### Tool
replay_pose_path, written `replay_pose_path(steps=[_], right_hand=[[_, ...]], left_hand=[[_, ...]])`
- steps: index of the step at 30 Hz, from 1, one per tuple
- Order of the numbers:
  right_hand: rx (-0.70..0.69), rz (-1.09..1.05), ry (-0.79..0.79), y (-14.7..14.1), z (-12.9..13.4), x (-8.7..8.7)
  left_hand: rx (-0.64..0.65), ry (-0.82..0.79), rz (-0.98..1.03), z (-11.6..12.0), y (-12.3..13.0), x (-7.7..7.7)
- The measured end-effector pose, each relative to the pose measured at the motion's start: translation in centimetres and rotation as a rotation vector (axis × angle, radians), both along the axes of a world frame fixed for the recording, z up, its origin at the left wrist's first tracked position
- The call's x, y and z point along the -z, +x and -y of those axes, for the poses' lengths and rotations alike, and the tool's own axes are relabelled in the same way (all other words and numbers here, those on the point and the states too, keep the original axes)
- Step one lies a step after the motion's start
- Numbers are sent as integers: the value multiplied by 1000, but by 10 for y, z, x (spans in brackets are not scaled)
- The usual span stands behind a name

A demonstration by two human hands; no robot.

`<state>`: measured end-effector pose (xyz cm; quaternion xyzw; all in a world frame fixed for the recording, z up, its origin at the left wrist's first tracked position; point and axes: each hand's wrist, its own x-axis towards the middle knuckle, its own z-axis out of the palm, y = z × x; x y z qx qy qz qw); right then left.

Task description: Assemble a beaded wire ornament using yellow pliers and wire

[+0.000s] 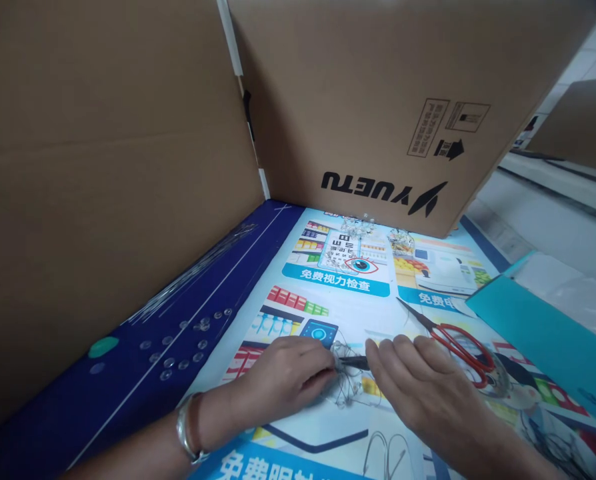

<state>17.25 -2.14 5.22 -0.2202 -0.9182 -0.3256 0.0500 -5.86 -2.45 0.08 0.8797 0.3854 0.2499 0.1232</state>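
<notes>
My left hand (pixel 285 373), with a silver bangle at its wrist, is closed on the edge of a tangled wire piece (pixel 347 388) with thin looping strands. My right hand (pixel 421 380) is wrapped round pliers (pixel 355 362), whose handles it hides. Their dark, narrow jaws point left and reach the wire beside my left fingertips. Whether the jaws grip a strand is too small to tell. Just beyond my right hand lie scissors (pixel 465 350) with red-orange handles, blades toward the far left.
Cardboard walls (pixel 358 100) stand at the back and left. On the dark blue strip lie clear round pieces (pixel 169 363), a green oval piece (pixel 103 347) and straight wires (pixel 193 270). More wire pieces (pixel 402 241) sit by the back wall. At right is a teal box (pixel 543 333); bent wire (pixel 385 453) lies in front.
</notes>
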Motion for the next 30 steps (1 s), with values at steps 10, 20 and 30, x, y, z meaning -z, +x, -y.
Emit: replay_pose_path(steps=[10,20,30], right_hand=[[122,-138,-164,-1,-7,4],[382,-130,-313,-3,-4,15],[376,-98,-237,-1,1,14]], left_hand=[[-13,-63,57,-1,-1,1],[-65,-171,166,1,0,-4],[-58,-205,292,1,3,-6]])
